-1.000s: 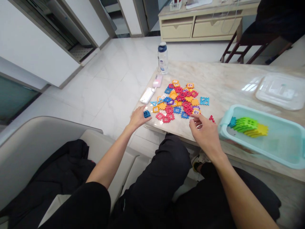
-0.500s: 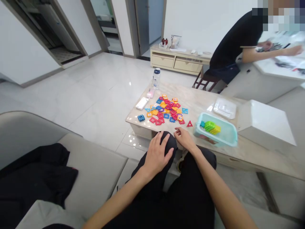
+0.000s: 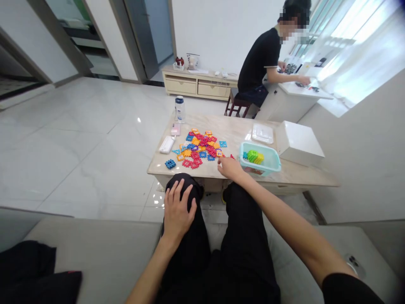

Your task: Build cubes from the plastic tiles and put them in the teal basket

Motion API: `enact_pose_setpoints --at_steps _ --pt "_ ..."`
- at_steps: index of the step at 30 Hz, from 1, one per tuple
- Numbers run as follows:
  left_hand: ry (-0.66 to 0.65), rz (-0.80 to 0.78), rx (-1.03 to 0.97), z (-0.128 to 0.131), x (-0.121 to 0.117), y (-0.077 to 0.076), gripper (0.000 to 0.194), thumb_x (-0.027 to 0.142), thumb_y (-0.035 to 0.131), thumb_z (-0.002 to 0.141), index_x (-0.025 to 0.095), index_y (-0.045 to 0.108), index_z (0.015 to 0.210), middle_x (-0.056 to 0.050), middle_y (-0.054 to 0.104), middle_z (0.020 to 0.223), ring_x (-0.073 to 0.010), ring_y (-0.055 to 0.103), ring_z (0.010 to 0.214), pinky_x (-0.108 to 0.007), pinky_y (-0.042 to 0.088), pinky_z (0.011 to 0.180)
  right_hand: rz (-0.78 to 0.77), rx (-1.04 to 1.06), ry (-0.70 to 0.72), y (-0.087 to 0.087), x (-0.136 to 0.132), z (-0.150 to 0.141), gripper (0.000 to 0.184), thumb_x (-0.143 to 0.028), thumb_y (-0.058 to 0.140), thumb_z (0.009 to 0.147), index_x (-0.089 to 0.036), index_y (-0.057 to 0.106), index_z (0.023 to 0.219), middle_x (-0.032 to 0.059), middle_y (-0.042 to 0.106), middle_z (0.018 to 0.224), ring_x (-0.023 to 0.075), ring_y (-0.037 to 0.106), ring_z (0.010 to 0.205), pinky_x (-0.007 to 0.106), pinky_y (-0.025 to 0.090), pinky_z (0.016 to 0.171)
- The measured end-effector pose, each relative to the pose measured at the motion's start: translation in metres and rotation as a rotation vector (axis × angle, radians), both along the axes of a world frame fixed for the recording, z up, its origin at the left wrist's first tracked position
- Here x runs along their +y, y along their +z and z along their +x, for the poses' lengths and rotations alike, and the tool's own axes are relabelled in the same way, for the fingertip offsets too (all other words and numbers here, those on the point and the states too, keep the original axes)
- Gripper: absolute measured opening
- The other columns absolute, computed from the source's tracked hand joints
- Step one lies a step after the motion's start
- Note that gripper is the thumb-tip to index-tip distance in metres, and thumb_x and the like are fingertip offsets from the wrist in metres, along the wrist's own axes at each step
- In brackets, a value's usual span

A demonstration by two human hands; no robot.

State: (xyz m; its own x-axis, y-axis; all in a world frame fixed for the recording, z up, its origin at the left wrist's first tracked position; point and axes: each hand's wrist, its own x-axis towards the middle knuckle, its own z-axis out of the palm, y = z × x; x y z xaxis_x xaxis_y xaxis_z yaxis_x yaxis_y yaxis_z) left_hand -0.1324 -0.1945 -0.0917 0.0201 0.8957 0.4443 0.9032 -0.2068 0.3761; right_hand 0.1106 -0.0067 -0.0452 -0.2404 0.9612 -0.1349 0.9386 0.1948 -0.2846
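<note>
Our right hand (image 3: pixel 230 167) has come forward to the right edge of the pile, index out, other fingers curled; we can't tell if it pinches anything. Left to right: left hand (image 3: pixel 179 211) lies spread flat on our left knee (image 3: pixel 186 179), nothing held. Loose blue tile (image 3: pixel 170 164) sits just left of the pile of plastic tiles (image 3: pixel 198 147), most pcs still heaped on the marble bench (image 3: pixel 234 131). Teal tub (image 3: pixel 278 162) already holds a green-and-yellow tile stack (image 3: pixel 255 157).
</note>
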Motion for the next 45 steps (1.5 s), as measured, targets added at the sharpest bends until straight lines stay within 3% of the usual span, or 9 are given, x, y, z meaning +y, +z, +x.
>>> enact_pose_setpoints --at_steps 3,7,11,16,20,26,34,41,45 --pt "0.038 0.022 -0.018 -0.021 0.003 -0.006 0.058 0.023 0.071 0.100 0.036 0.063 0.156 -0.013 0.055 0.174 -0.0404 0.049 0.165 -0.068 0.040 0.136 -0.096 -0.059 0.035 -0.025 0.019 -0.044 0.028 -0.025 0.071 0.102 -0.012 0.081 0.125 0.0254 0.083 0.130 0.0393 0.079 0.124 0.046 0.059 0.106" --pt "0.056 0.060 0.050 -0.041 0.008 -0.012 0.049 0.021 0.074 0.100 0.025 0.065 0.149 -0.021 0.060 0.166 -0.0460 0.054 0.159 -0.069 0.047 0.128 -0.148 -0.066 0.055 -0.061 0.049 -0.098 0.056 -0.038 0.060 0.111 -0.009 0.060 0.159 0.0275 0.076 0.145 0.0376 0.075 0.131 0.047 0.060 0.109" --pt "0.070 0.053 0.078 -0.053 0.011 -0.013 0.047 0.021 0.076 0.101 0.020 0.064 0.146 -0.024 0.061 0.160 -0.0471 0.056 0.155 -0.068 0.048 0.126 -0.102 -0.053 0.015 -0.102 0.063 -0.129 0.084 -0.059 0.063 0.110 -0.009 0.040 0.173 0.0300 0.051 0.174 0.0439 0.053 0.155 0.056 0.054 0.119" --pt "0.059 0.012 0.075 -0.062 0.006 -0.015 0.050 0.021 0.077 0.099 0.021 0.064 0.147 -0.024 0.060 0.158 -0.0466 0.054 0.155 -0.066 0.046 0.127 0.041 -0.019 -0.013 -0.144 0.067 -0.127 0.066 -0.043 0.060 0.113 -0.007 0.050 0.167 0.0309 0.058 0.162 0.0438 0.054 0.145 0.061 0.050 0.122" --pt "0.077 -0.016 0.062 -0.068 0.006 -0.014 0.051 0.021 0.078 0.098 0.022 0.063 0.148 -0.023 0.059 0.159 -0.0466 0.053 0.155 -0.067 0.045 0.128 0.054 0.145 0.256 -0.160 0.078 -0.083 0.047 -0.029 0.060 0.111 -0.009 0.063 0.153 0.0268 0.063 0.150 0.0403 0.054 0.142 0.061 0.046 0.127" --pt "0.065 -0.005 0.056 -0.072 0.013 -0.013 0.047 0.023 0.075 0.101 0.023 0.063 0.146 -0.022 0.059 0.157 -0.0465 0.054 0.154 -0.066 0.047 0.124 -0.031 0.229 0.571 -0.153 0.105 -0.003 0.042 -0.017 0.068 0.104 -0.010 0.067 0.145 0.0232 0.069 0.145 0.0337 0.065 0.135 0.053 0.053 0.122" --pt "0.018 -0.050 0.109 -0.066 0.023 0.003 0.042 0.027 0.071 0.105 0.023 0.064 0.146 -0.021 0.061 0.155 -0.0444 0.056 0.150 -0.067 0.044 0.126 0.060 0.026 0.533 -0.102 0.111 0.015 0.051 -0.013 0.066 0.104 -0.008 0.062 0.155 0.0250 0.072 0.147 0.0349 0.069 0.137 0.049 0.054 0.119" --pt "-0.363 -0.494 0.177 -0.053 0.163 0.049 0.031 0.040 0.058 0.113 0.023 0.071 0.135 -0.012 0.076 0.138 -0.0326 0.071 0.133 -0.048 0.057 0.115 0.005 0.025 0.312 -0.072 0.094 0.052 0.057 -0.022 0.073 0.101 -0.011 0.062 0.156 0.0231 0.072 0.152 0.0364 0.070 0.137 0.046 0.055 0.118" --pt "-0.407 -0.714 0.457 -0.015 0.247 0.037 0.040 0.032 0.067 0.107 0.016 0.069 0.144 -0.019 0.074 0.147 -0.0356 0.071 0.137 -0.046 0.056 0.115 -0.073 0.034 0.372 -0.079 0.080 0.072 0.065 -0.019 0.078 0.097 -0.011 0.060 0.159 0.0239 0.068 0.160 0.0368 0.067 0.146 0.047 0.052 0.123"
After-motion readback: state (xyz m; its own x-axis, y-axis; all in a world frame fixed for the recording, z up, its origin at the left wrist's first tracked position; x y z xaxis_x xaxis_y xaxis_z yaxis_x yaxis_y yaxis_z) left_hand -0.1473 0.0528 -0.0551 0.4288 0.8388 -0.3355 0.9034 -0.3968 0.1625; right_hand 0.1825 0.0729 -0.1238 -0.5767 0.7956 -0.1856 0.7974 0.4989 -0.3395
